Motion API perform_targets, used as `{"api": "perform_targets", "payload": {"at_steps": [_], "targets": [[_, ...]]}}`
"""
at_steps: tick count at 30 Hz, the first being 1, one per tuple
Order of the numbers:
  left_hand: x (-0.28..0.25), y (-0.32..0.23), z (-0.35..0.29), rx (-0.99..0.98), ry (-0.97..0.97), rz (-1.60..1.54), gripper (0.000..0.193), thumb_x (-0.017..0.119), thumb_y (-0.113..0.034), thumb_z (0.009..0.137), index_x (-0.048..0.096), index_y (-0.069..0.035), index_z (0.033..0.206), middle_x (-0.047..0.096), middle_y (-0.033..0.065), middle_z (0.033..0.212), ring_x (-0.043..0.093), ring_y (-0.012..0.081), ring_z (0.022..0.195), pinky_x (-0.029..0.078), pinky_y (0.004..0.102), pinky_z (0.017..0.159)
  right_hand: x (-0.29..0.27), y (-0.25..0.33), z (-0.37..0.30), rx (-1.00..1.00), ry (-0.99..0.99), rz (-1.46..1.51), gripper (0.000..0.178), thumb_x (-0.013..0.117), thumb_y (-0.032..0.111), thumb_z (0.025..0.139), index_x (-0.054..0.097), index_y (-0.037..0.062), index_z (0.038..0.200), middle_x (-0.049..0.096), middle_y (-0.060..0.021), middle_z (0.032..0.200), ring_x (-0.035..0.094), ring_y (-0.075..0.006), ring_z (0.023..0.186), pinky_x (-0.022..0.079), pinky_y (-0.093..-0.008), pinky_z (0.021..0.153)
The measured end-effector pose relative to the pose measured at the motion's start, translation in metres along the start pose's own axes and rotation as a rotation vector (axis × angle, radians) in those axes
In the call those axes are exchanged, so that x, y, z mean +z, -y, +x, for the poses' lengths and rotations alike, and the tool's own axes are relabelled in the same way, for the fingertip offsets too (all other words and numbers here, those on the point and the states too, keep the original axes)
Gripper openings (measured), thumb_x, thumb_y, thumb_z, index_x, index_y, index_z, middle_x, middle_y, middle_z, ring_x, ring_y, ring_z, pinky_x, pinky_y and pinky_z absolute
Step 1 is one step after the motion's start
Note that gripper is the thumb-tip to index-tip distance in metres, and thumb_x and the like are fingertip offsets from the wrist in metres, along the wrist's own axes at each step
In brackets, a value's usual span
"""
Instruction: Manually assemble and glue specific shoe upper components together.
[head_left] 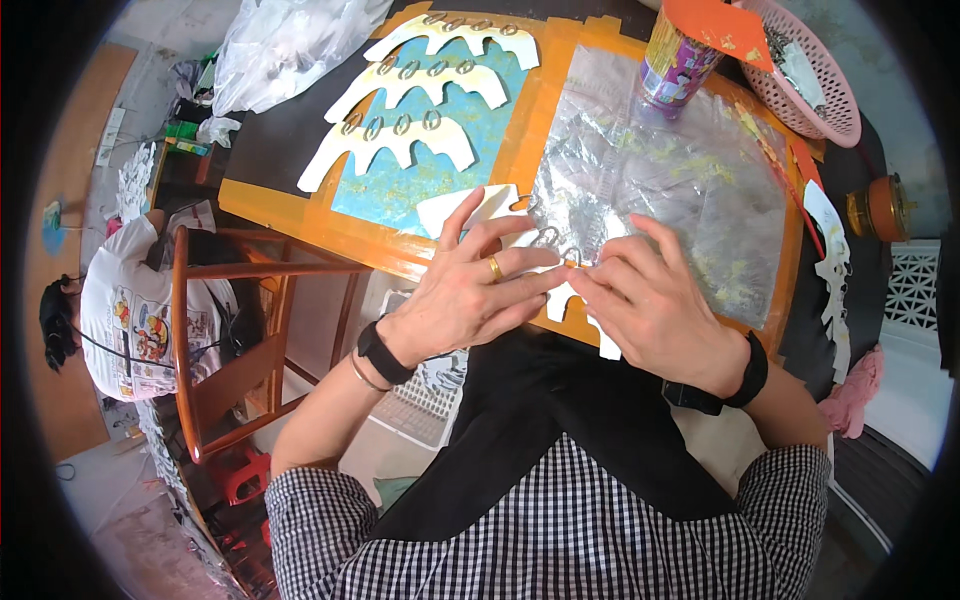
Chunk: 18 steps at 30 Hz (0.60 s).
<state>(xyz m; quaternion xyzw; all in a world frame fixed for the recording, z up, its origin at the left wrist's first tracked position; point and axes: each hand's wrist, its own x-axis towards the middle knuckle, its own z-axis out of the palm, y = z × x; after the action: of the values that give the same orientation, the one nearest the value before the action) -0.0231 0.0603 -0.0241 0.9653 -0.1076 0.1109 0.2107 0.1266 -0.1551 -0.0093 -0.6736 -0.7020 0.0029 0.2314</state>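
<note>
At the table's near edge I hold a white scalloped piece with oval metal rings along its upper side. My left hand, with a gold-coloured ring on one finger, is closed with its fingertips on the piece's middle. From the other side my right hand pinches the same piece beside one of the rings. The fingertips nearly meet and cover part of it. Beyond my left hand, three similar scalloped pieces with rings lie in a stack of rows over a blue mat.
A clear plastic sheet is taped down by orange tape. Farther back stand a purple cup, a pink basket and a white plastic bag. At left are a wooden chair and another person.
</note>
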Motion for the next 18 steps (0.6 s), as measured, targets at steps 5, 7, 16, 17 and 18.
{"api": "perform_targets", "payload": {"at_steps": [5,7,16,17,18], "targets": [[-0.002,0.002,-0.001,0.066,0.015,0.071,0.036,0.075,-0.029,0.084,0.075,-0.026,0.121,0.066,-0.0083,0.127,0.05,0.0263,0.131,0.016,0.0619,0.123,-0.006,0.01,0.0,0.024,0.073,-0.037,0.034,0.071,0.013,0.083,0.068,-0.0034,0.113,0.062,-0.0084,0.106,0.056,-0.0251,0.112,0.033,-0.0556,0.114],[-0.003,0.001,-0.002,0.075,0.008,0.096,0.036,0.077,-0.029,0.083,0.075,-0.026,0.119,0.066,-0.0087,0.127,0.05,0.0267,0.131,0.015,0.0627,0.123,-0.005,0.009,0.001,0.021,0.061,-0.031,0.033,0.073,0.016,0.083,0.068,-0.004,0.11,0.062,-0.0095,0.11,0.055,-0.0261,0.117,0.033,-0.0553,0.114],[-0.001,-0.004,-0.001,0.07,-0.038,0.102,0.028,0.078,-0.026,0.08,0.077,-0.023,0.108,0.067,-0.008,0.123,0.049,0.0279,0.133,0.016,0.0635,0.123,0.008,0.011,-0.002,-0.021,-0.041,-0.092,0.02,0.068,0.01,0.084,0.07,-0.0037,0.097,0.064,-0.0089,0.108,0.053,-0.0282,0.123,0.034,-0.053,0.114],[-0.001,-0.004,0.0,0.072,-0.038,0.103,0.028,0.078,-0.026,0.08,0.077,-0.023,0.108,0.067,-0.008,0.123,0.049,0.0279,0.133,0.016,0.0635,0.123,0.007,0.011,-0.001,-0.02,-0.042,-0.093,0.02,0.068,0.01,0.084,0.07,-0.0037,0.097,0.064,-0.0089,0.108,0.053,-0.0282,0.123,0.034,-0.053,0.114],[-0.002,-0.005,0.001,0.062,-0.03,0.096,0.027,0.078,-0.025,0.079,0.077,-0.022,0.106,0.067,-0.0077,0.122,0.049,0.0279,0.133,0.016,0.0636,0.123,0.007,0.011,0.0,-0.027,-0.05,-0.101,0.017,0.068,0.01,0.083,0.071,-0.0026,0.094,0.063,-0.0085,0.104,0.053,-0.0278,0.122,0.034,-0.0528,0.114]]}}
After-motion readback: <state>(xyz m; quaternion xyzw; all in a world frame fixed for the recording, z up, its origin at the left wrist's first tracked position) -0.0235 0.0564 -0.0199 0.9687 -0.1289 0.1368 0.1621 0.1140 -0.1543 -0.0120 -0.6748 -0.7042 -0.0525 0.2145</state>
